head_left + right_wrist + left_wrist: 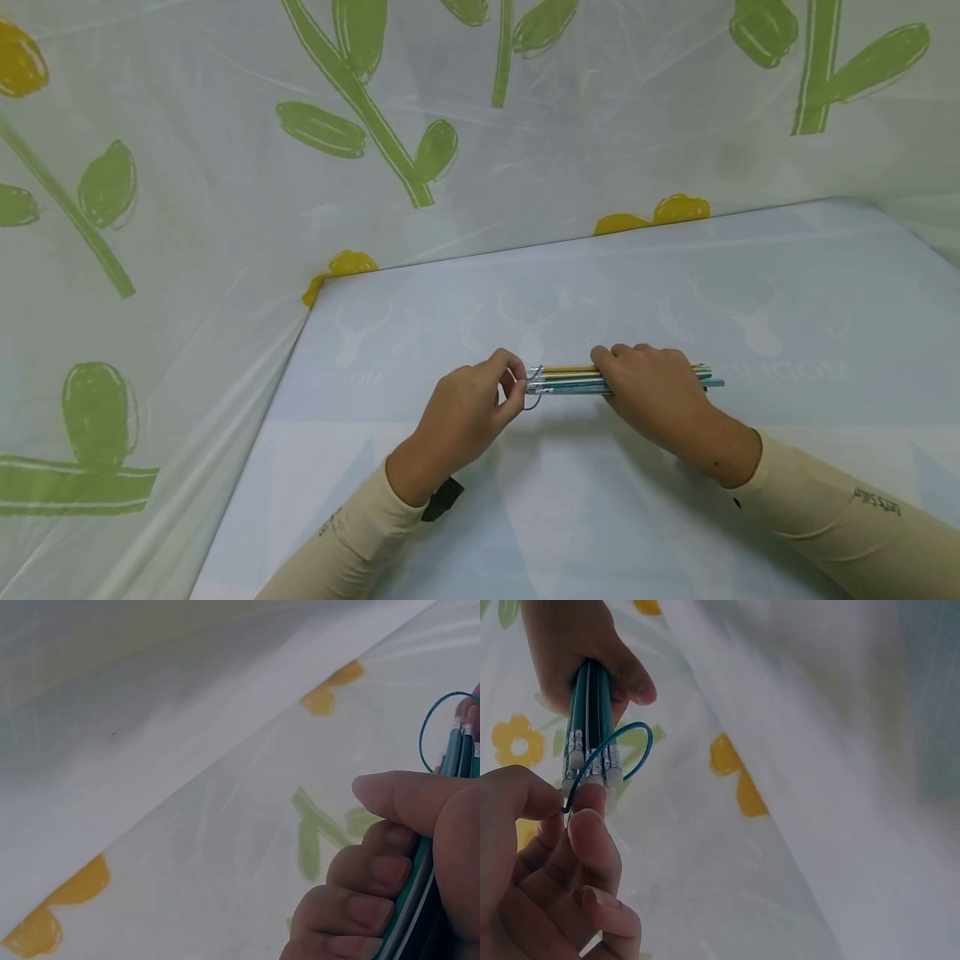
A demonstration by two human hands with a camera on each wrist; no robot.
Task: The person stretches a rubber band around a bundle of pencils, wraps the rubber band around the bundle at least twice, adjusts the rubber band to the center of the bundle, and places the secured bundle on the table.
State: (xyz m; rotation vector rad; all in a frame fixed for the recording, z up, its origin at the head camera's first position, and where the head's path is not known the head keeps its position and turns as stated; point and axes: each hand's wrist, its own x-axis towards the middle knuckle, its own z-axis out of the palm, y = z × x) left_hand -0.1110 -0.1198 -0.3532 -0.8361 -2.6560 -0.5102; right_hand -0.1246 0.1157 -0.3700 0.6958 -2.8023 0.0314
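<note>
A bundle of pencils [568, 386] in teal, dark and yellowish colours lies crosswise above the table, metal ferrules and white erasers facing left. My right hand [660, 404] grips the bundle around its middle, fingers curled round it in the right wrist view. At the eraser end, my left hand [467, 417] pinches a thin blue band [651, 739] between thumb and finger. The band forms a loop that arches past the eraser ends in the left wrist view. Part of the loop is hidden by the fingers and pencils.
Beneath the hands is a table with a pale cover [450, 325] printed with faint deer heads. Beyond its far and left edges hangs whitish sheeting [210, 208] with green leaves and yellow flowers. A small black object [443, 499] sits at the left wrist.
</note>
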